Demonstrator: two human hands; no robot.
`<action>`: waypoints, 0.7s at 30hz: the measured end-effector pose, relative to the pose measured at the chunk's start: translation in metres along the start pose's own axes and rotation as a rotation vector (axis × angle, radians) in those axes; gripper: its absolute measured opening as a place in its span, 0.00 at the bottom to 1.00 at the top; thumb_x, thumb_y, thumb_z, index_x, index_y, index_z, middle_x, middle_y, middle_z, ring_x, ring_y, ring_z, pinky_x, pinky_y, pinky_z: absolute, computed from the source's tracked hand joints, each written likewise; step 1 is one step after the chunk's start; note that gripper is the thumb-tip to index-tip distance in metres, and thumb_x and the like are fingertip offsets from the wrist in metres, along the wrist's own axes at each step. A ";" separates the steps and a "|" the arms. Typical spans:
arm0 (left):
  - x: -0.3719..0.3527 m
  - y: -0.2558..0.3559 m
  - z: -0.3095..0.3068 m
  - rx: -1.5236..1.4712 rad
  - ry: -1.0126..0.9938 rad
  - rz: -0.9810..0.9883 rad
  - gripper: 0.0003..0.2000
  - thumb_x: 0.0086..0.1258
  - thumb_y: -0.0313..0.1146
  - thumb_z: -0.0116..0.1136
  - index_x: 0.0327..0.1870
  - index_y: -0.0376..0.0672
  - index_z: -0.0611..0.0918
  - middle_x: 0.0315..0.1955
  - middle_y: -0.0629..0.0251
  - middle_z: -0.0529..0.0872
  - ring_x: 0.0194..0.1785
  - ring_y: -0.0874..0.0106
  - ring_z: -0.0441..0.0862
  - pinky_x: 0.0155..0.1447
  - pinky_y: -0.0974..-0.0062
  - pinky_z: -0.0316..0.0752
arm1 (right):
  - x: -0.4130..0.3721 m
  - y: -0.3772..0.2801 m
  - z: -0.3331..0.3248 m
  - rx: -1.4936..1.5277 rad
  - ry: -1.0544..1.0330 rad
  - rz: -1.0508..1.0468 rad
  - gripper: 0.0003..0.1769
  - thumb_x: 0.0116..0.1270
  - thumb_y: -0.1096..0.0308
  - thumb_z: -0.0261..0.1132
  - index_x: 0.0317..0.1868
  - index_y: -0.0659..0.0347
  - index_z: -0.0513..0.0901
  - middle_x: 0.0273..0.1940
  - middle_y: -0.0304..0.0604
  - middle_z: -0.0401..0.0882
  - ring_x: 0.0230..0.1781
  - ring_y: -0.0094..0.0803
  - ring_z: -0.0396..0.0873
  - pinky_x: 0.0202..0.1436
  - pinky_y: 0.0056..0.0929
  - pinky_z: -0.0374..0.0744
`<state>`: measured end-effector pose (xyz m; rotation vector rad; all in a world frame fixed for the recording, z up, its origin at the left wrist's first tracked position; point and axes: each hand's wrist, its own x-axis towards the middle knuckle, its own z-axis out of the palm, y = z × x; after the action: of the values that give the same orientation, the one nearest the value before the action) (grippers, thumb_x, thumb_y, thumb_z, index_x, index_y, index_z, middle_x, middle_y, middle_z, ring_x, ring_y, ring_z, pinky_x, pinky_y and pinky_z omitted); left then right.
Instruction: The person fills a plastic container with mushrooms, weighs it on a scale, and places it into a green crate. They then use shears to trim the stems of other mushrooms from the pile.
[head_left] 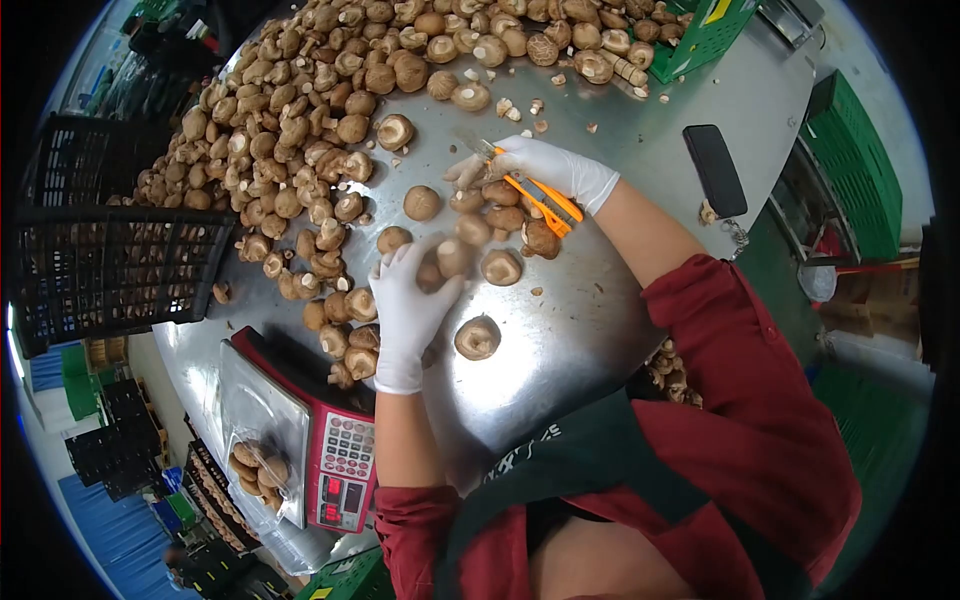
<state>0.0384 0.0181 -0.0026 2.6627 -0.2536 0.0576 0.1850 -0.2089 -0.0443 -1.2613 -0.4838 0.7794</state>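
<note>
Right hand [545, 168] is closed on the orange cutter [556, 226] above loose mushrooms [505, 218], so a slip could nick a glove. Left hand [408, 300] is half-curled beside a blurry mushroom [453, 257]; can't tell if it's gripped.

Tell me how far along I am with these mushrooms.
Stem pieces lying on the table suggest some trimming is done, and a few mushrooms sit on the scale. In hand, your right holds the orange-handled cutter; your left is at the loose mushrooms, too blurred to tell its hold. The large heap looks left to do, so probably it's early.
</note>
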 end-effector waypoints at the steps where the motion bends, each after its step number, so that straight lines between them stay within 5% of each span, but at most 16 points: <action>1: -0.005 -0.003 0.002 -0.290 0.011 -0.069 0.29 0.51 0.30 0.72 0.59 0.43 0.80 0.52 0.62 0.83 0.58 0.64 0.78 0.66 0.65 0.69 | -0.001 -0.002 0.001 0.011 0.010 0.007 0.21 0.68 0.67 0.53 0.54 0.70 0.84 0.62 0.51 0.79 0.64 0.35 0.75 0.69 0.29 0.70; 3: -0.018 -0.005 0.003 -0.865 0.038 -0.215 0.28 0.52 0.25 0.71 0.59 0.41 0.79 0.55 0.62 0.82 0.63 0.66 0.76 0.66 0.64 0.72 | -0.001 -0.004 0.004 0.026 0.018 0.029 0.22 0.68 0.67 0.52 0.55 0.70 0.84 0.63 0.50 0.78 0.63 0.35 0.76 0.69 0.28 0.70; 7: -0.032 0.002 -0.004 -1.333 0.138 -0.280 0.37 0.57 0.23 0.72 0.70 0.37 0.69 0.64 0.58 0.74 0.68 0.65 0.72 0.69 0.67 0.71 | -0.001 -0.005 0.004 0.025 0.034 0.071 0.22 0.68 0.69 0.51 0.56 0.70 0.82 0.65 0.51 0.76 0.63 0.35 0.76 0.68 0.27 0.72; 12: -0.036 -0.007 -0.007 -1.529 0.179 -0.190 0.45 0.66 0.48 0.66 0.78 0.43 0.54 0.68 0.59 0.71 0.72 0.58 0.68 0.77 0.55 0.55 | -0.006 -0.012 0.012 0.071 0.065 0.044 0.21 0.67 0.72 0.50 0.54 0.74 0.81 0.66 0.56 0.73 0.64 0.38 0.75 0.71 0.32 0.72; 21: -0.066 -0.020 -0.019 -1.795 0.248 -0.208 0.39 0.68 0.44 0.63 0.76 0.40 0.57 0.63 0.55 0.74 0.63 0.59 0.76 0.67 0.61 0.72 | -0.005 -0.006 0.011 0.144 0.042 -0.004 0.18 0.68 0.69 0.54 0.49 0.72 0.82 0.66 0.58 0.72 0.64 0.42 0.76 0.72 0.35 0.71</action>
<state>-0.0227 0.0549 -0.0001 0.8655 0.0812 0.0500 0.1747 -0.2061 -0.0356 -1.1401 -0.3887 0.7694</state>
